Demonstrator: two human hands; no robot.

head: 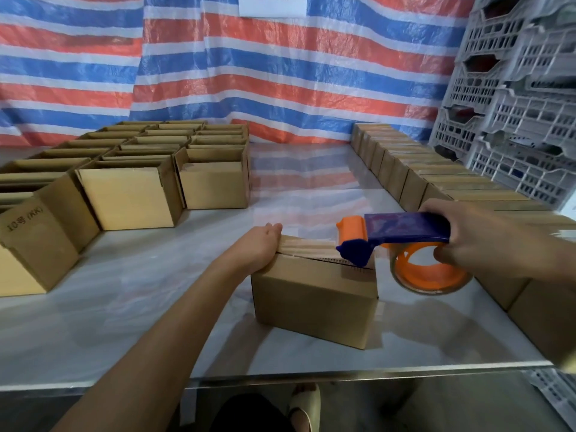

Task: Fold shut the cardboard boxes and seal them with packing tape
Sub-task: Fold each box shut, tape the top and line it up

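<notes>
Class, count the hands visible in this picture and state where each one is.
2. The left hand presses on the left end of the cardboard box; the right hand grips the tape dispenser at the box's right end. No others show.

Your left grip (259, 247) lies flat, fingers straight, arm outstretched. Your right grip (477, 241) curls round the blue-and-orange plastic tape dispenser (405, 226).

A matt brown cardboard box (313, 294) sits on a glossy, reflective table (140, 307) beneath a shiny blue-and-orange plastic tape dispenser (402, 241), woven plastic sheeting (280, 73) behind.
</notes>
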